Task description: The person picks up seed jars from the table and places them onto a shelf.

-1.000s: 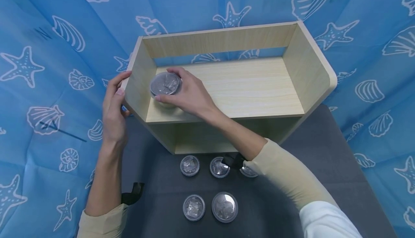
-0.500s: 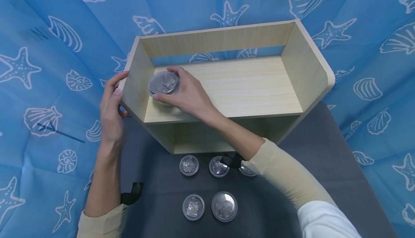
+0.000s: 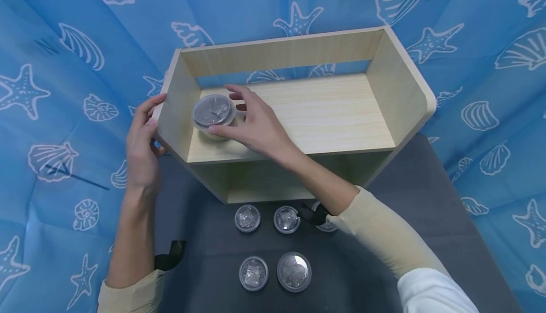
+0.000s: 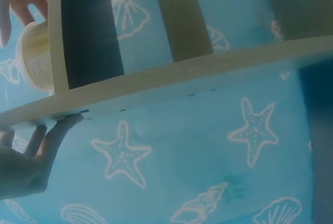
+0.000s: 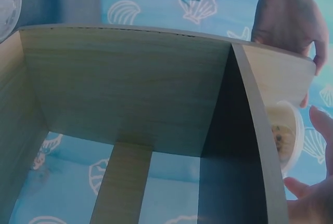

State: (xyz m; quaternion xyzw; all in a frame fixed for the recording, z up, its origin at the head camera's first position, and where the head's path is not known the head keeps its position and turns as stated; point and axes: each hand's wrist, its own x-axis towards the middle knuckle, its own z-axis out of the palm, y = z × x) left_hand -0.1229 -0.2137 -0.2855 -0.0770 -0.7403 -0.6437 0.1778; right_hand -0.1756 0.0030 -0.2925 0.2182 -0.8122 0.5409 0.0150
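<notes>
A round tub with a clear lid (image 3: 214, 111) stands on the upper board of a pale wooden shelf (image 3: 315, 114), close to its left side panel. My right hand (image 3: 264, 125) is around the tub's right side, fingers spread and thumb by the lid's front edge. In the right wrist view, a gap shows between those fingers and the tub (image 5: 287, 135). My left hand (image 3: 142, 147) grips the edge of the left side panel from outside. In the left wrist view, its fingers (image 4: 57, 135) press against the panel's outer face.
Several smaller lidded round tubs (image 3: 247, 218) stand on the dark tabletop (image 3: 204, 265) before the shelf; a wider one (image 3: 294, 271) is nearest. My right forearm partly covers one tub (image 3: 326, 225). A blue shell-patterned curtain (image 3: 332, 0) hangs behind and at both sides.
The fingers of my right hand have come off the tub and spread, while the tub stays in place on the board. My left hand keeps its hold on the shelf.
</notes>
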